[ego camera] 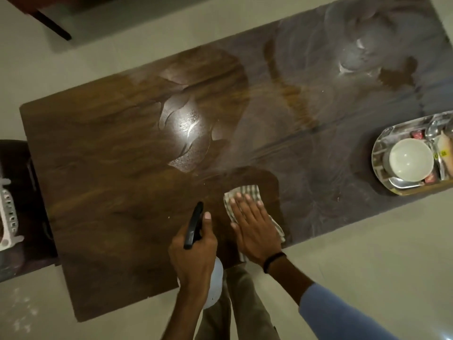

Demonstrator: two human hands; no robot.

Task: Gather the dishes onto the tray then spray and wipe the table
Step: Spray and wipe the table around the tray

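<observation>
Spray-and-wipe step: dishes [408, 159] sit on tray [375, 153] at table [98, 180] end; left hand [193, 253] grips bottle [214, 283], right hand [255, 231] presses flat on cloth [245, 192] near edge; next, likely sweep cloth through wet patches.

The left hand [193, 256] came up from the bottom edge on a bare forearm, gripping the neck of the spray bottle [195, 224], one finger straight beside its black head. The right hand [255, 229] lay palm down, fingers [247, 204] straight and spread, pressing the cloth [245, 192]. A black band [274, 261] circled its wrist, and a blue sleeve [343, 315] covered the forearm.
</observation>
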